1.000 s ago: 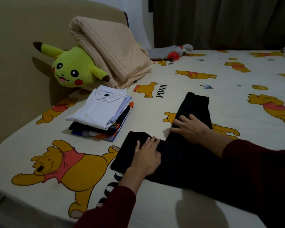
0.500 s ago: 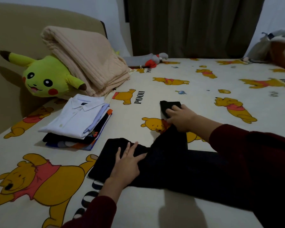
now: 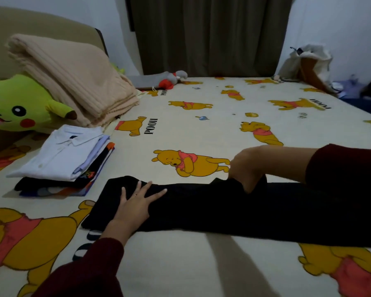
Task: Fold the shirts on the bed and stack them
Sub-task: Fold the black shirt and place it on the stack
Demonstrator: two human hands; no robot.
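A black shirt (image 3: 212, 206) lies as a long narrow strip across the near part of the bed. My left hand (image 3: 135, 205) rests flat with fingers spread on its left end. My right hand (image 3: 244, 168) is closed on a fold of the black cloth near the strip's far edge, holding it onto the strip. A stack of folded shirts (image 3: 60, 161) sits to the left, white collared shirt on top, dark and patterned ones beneath.
A yellow plush toy (image 3: 19, 106) and a folded beige blanket (image 3: 73, 78) lean on the headboard at far left. A grey and red soft toy (image 3: 167, 79) lies at the far edge. A white bag (image 3: 306, 63) sits at far right. Dark curtains hang behind.
My right hand has drawn the black sleeve back from the far side onto the strip. My left hand has stayed pressed on the left end. The camera has shifted right.
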